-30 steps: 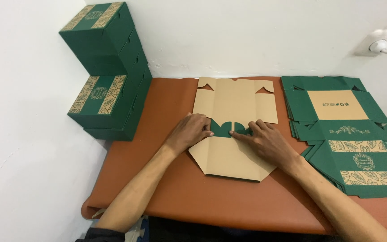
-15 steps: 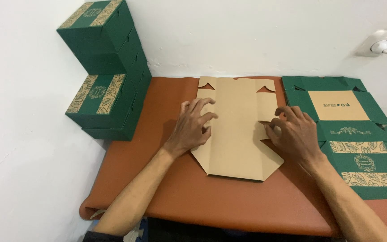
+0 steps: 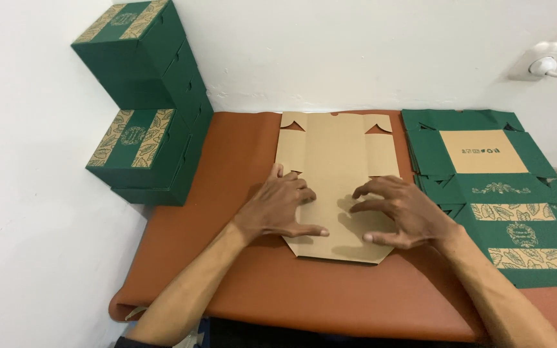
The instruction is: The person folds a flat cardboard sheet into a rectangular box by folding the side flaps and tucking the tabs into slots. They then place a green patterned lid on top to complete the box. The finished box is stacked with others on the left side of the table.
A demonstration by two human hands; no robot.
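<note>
A flat, unfolded cardboard box blank (image 3: 336, 161) lies brown side up in the middle of the orange-brown mat (image 3: 227, 167). My left hand (image 3: 282, 206) rests palm down on the blank's near left part, thumb stretched out along its lower edge. Over the near right part my right hand (image 3: 398, 216) hovers with fingers spread and curled, fingertips touching or just above the cardboard. Neither hand grips anything.
A stack of flat green blanks with leaf patterns (image 3: 504, 193) lies on the mat's right side. Several assembled green boxes (image 3: 143, 96) are stacked against the wall at the left. A white wall socket (image 3: 546, 61) sits at the upper right. The mat's near edge (image 3: 304, 319) curls down.
The blank's green flaps have been folded flat, so only brown shows. Both hands moved apart to its sides, then came back toward its near middle.
</note>
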